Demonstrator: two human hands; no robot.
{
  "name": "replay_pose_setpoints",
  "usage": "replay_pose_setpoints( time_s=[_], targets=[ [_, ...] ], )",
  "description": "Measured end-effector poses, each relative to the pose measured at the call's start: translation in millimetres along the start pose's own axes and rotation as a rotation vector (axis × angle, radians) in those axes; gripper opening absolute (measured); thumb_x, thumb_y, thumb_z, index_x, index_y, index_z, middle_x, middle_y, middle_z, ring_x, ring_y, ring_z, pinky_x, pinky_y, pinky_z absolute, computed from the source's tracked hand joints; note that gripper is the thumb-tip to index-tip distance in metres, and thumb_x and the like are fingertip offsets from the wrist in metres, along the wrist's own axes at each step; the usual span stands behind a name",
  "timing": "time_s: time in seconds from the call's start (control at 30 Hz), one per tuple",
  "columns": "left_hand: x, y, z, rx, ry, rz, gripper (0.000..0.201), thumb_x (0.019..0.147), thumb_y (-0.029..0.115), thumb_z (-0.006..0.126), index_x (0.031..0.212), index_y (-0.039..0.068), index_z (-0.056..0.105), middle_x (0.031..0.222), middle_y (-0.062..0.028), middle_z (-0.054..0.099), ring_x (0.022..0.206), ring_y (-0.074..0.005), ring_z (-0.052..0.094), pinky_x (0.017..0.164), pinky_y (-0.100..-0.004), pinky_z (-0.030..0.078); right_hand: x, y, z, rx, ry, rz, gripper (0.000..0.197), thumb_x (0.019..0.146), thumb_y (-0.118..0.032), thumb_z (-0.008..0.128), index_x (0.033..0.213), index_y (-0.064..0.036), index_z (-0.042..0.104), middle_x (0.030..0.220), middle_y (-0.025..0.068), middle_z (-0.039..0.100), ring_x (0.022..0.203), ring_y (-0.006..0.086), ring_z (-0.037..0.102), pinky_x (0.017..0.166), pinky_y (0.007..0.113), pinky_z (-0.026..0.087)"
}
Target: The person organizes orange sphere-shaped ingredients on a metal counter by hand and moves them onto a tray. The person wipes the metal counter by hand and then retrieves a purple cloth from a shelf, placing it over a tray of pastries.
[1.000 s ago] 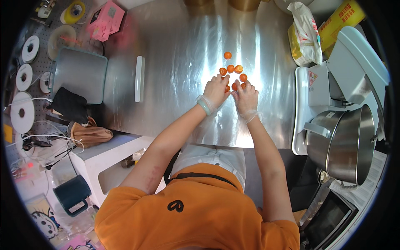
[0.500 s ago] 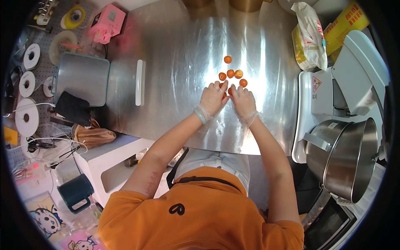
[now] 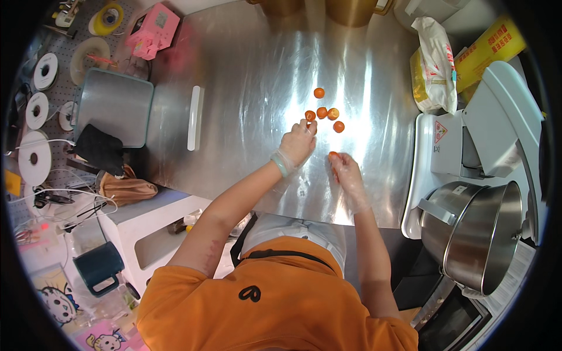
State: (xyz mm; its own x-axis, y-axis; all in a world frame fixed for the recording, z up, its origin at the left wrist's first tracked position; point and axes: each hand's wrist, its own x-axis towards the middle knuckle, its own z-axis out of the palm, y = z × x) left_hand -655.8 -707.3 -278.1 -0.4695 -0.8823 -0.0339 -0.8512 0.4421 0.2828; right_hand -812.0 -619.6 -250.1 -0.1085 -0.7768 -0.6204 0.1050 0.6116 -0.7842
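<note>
Several small, smooth orange balls lie on a shiny metal worktop (image 3: pixel 246 82), ahead of my hands. My left hand (image 3: pixel 297 146), in a clear plastic glove, has its fingers curled around an orange ball, mostly hidden by the fingertips. Just beyond those fingertips sits another orange ball (image 3: pixel 310 115). Closer to my body and to the right, my gloved right hand (image 3: pixel 346 175) pinches an orange ball (image 3: pixel 332 154) between thumb and fingers. A loose orange ball (image 3: pixel 319 92) is the farthest one; a paler-topped ball (image 3: pixel 333 114) touches its neighbour.
A white bar (image 3: pixel 195 119) lies left on the worktop. At right stand a white machine (image 3: pixel 448 146) with a steel bowl (image 3: pixel 456 234) and an opened white bag (image 3: pixel 436 64). A pink device (image 3: pixel 153 30), a grey tray (image 3: pixel 114 111) and spools (image 3: pixel 35 158) are at left.
My right hand has drawn back toward my body, away from the left, carrying an orange ball. The left hand stays by the group. The whole view has shifted slightly.
</note>
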Motion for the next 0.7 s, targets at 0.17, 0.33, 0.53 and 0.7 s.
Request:
replay_pose_setpoints(
  time_s=[0.17,0.33,0.53,0.7],
  targets=[
    [-1.9,-7.1,-12.1,-0.104,0.018,-0.008,0.032,0.085,0.021,0.056,0.113,0.010,0.049,0.100,-0.0123,0.051,0.084,-0.0275,0.058,0.062,-0.0372,0.053,-46.6,22.4,0.8,0.087,-0.020,0.040,0.028,0.091,-0.028,0.057,0.098,-0.0011,0.058,0.069,-0.0024,0.051,0.058,0.0043,0.043,0.051,0.019,0.036],
    [-5.9,-16.9,-12.9,-0.268,0.069,-0.063,0.030,0.089,0.022,0.055,0.115,0.010,0.049,0.094,-0.0088,0.056,0.070,-0.0248,0.059,0.059,-0.0346,0.050,-78.2,25.6,10.5,0.097,-0.011,0.096,0.030,0.091,-0.028,0.057,0.103,-0.0005,0.058,0.073,-0.0010,0.053,0.058,0.0049,0.045,0.052,0.019,0.038],
    [-41.7,-22.8,-46.8,-1.739,-0.332,-0.618,0.030,0.094,0.030,0.050,0.116,0.010,0.051,0.091,-0.0016,0.058,0.063,-0.0067,0.047,0.052,-0.0179,0.041,-119.2,11.9,21.6,0.306,0.030,0.125,0.036,0.092,-0.032,0.055,0.111,-0.0004,0.056,0.074,-0.0007,0.053,0.057,0.0055,0.044,0.051,0.019,0.040],
    [-87.3,-19.6,-37.5,-2.143,-0.672,-0.740,0.032,0.095,0.031,0.047,0.120,0.011,0.051,0.096,-0.0018,0.058,0.069,-0.0076,0.049,0.051,-0.0185,0.039,-160.0,18.6,31.4,0.332,0.116,0.188,0.034,0.094,-0.031,0.052,0.113,-0.0040,0.057,0.080,0.0010,0.057,0.061,0.0061,0.047,0.053,0.019,0.042]
  ],
)
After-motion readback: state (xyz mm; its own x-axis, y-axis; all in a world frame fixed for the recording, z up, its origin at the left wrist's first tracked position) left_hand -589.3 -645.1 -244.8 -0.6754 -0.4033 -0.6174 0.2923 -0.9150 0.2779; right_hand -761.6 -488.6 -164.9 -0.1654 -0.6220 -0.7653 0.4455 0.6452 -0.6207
